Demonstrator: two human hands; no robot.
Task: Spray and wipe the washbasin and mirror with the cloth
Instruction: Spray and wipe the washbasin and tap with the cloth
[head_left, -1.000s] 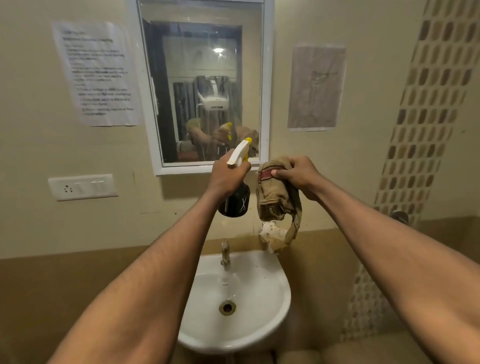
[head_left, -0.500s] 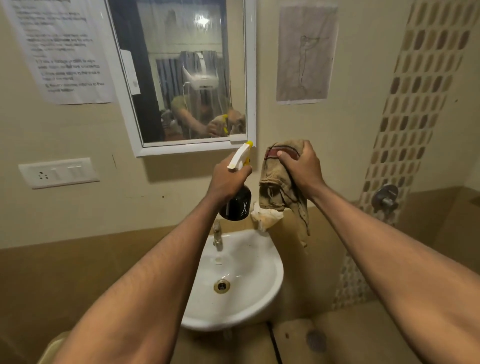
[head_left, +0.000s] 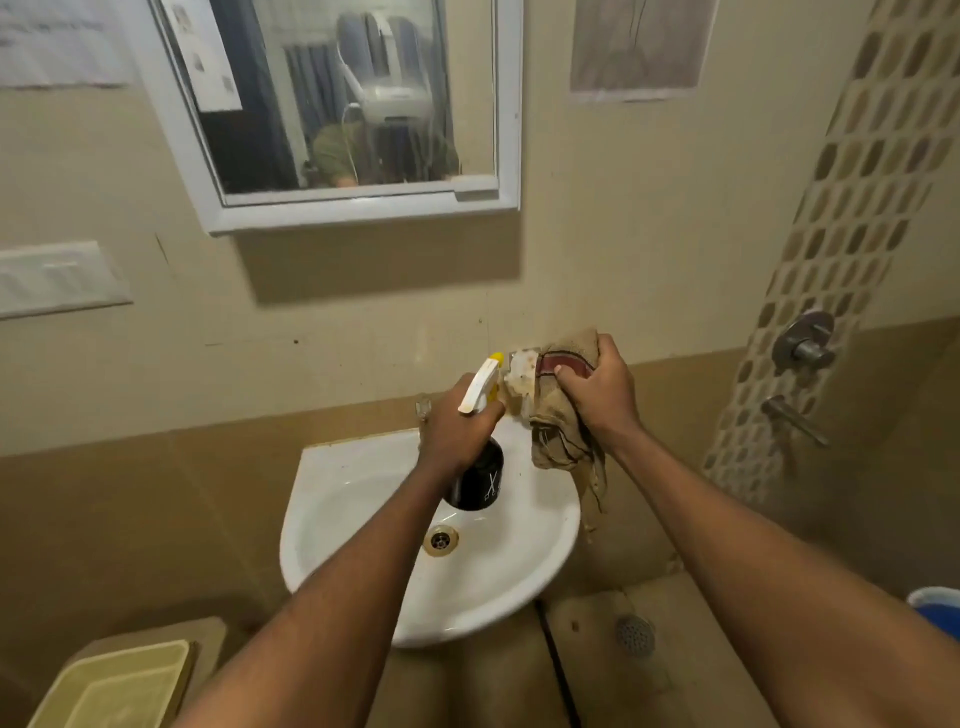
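My left hand (head_left: 453, 427) grips a black spray bottle (head_left: 477, 480) with a white and yellow trigger head, held above the back of the white washbasin (head_left: 363, 488). My right hand (head_left: 597, 389) holds a bunched brown cloth (head_left: 558, 434) just right of the bottle, over the basin's right rim, with a frayed end hanging down. The basin's tap (head_left: 423, 408) is mostly hidden behind my left hand. The white-framed mirror (head_left: 332, 104) hangs on the wall above, well clear of both hands.
A switch plate (head_left: 57, 278) is on the left wall and shower valves (head_left: 802, 345) on the tiled strip at right. A cream lidded bin (head_left: 119, 686) stands at lower left. A floor drain (head_left: 635, 634) and a blue bucket rim (head_left: 935, 600) lie at lower right.
Both hands have come down from in front of the mirror's lower edge to just above the washbasin, still holding bottle and cloth. My view has tilted downward.
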